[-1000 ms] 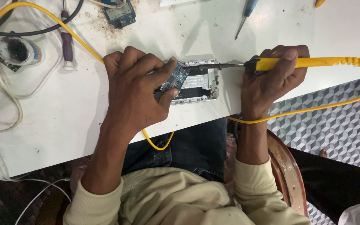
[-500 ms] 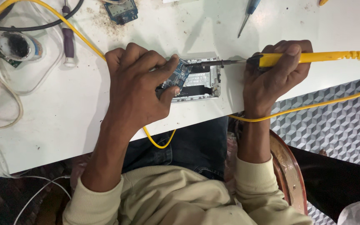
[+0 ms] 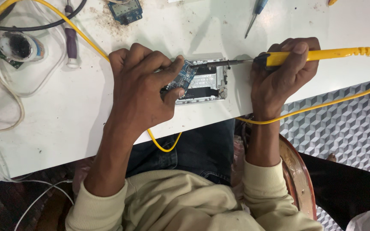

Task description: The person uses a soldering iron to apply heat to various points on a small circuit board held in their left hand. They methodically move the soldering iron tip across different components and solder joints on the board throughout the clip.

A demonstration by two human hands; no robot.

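I see my left hand (image 3: 144, 87) at the centre of the frame, fingers curled down over an opened phone chassis (image 3: 206, 83) that lies on the white table (image 3: 56, 115). Its thumb and forefinger pinch a small blue circuit board (image 3: 184, 77), tilted up against the left end of the chassis. My right hand (image 3: 281, 79), right of centre, is closed in a fist around the yellow handle of a soldering iron (image 3: 317, 54). The iron lies almost level, its dark metal tip reaching left to the top edge of the chassis, just beside the blue board; whether the tip touches the board I cannot tell. The iron's yellow cord (image 3: 335, 100) loops back below my right wrist and off the table edge. In the upper left sit a purple-handled screwdriver (image 3: 70, 40) and a small round tin (image 3: 20, 46). Another blue circuit board (image 3: 126, 10) lies at the top edge, and a blue-handled screwdriver (image 3: 255, 15) at the upper right.
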